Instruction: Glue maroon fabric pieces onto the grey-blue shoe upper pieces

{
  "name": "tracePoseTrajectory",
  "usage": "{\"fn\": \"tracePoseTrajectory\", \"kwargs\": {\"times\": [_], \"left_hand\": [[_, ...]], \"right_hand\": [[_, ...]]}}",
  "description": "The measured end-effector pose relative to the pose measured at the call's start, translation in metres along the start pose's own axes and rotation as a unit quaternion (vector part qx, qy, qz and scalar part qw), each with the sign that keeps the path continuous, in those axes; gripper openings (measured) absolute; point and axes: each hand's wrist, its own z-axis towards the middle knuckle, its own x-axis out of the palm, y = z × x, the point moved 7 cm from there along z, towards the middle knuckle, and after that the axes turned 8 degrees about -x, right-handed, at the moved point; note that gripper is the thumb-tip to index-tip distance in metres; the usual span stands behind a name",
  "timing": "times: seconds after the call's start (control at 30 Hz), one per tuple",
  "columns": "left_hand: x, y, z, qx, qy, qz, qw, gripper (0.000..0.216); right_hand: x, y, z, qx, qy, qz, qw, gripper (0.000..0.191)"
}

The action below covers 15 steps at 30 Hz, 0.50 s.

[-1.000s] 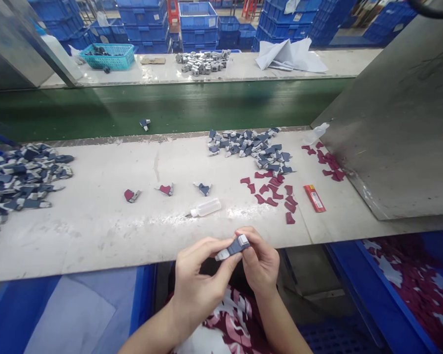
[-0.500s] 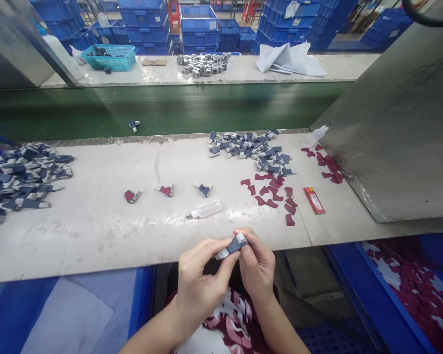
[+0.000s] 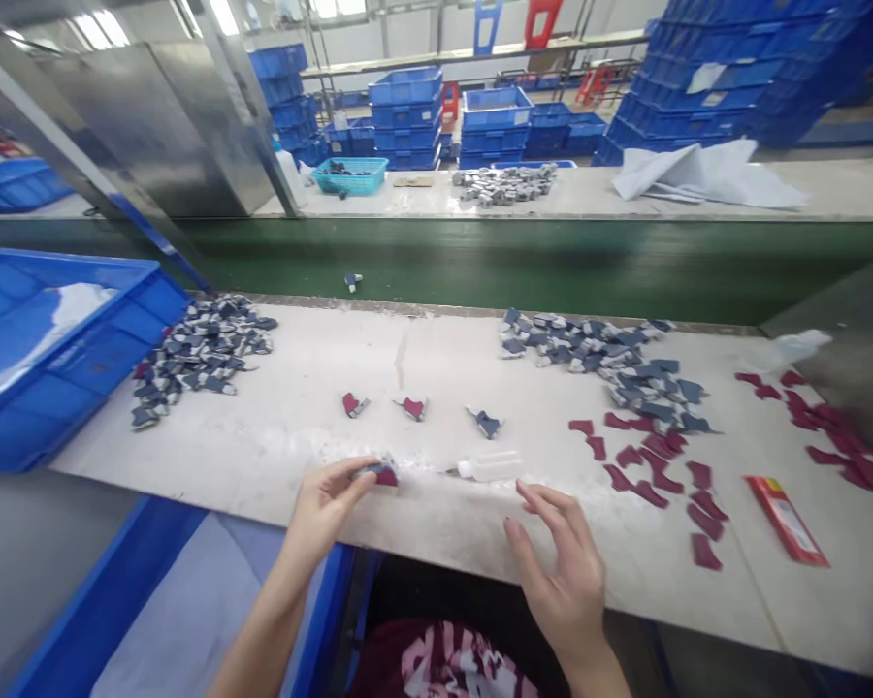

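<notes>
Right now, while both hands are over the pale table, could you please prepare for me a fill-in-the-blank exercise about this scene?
The bare ____ hand holds a small navy-and-maroon piece. The flat red packet lies to the ____ of the translucent plastic bottle. Of the three small angular pieces in a row on the long pale table, ____ show maroon.
Missing words: left; right; two.

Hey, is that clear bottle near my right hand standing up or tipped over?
Tipped over: the clear bottle lies lengthwise on the worktable, its dark thin tip pointing left.
</notes>
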Motion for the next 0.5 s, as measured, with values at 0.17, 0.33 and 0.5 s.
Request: {"fn": "tracePoseTrajectory", "kwargs": {"times": [0.17,0.33,0.5], "left_hand": [[-0.055,-0.001,0.031,0.114,-0.053,0.245,0.961,0.019],[-0.082,-0.053,0.095,0.148,-0.119,0.296,0.936,0.033],[-0.088,-0.106,0.222,0.115,-0.211,0.349,0.906,0.031]], "right_hand": [[0.021,-0.02,0.013,-0.128,0.092,-0.176,0.972,0.039],[0.038,-0.044,0.002,-0.124,0.159,-0.173,0.964,0.038],[0.03,-0.055,-0.014,-0.093,0.154,-0.129,0.975,0.033]]}}
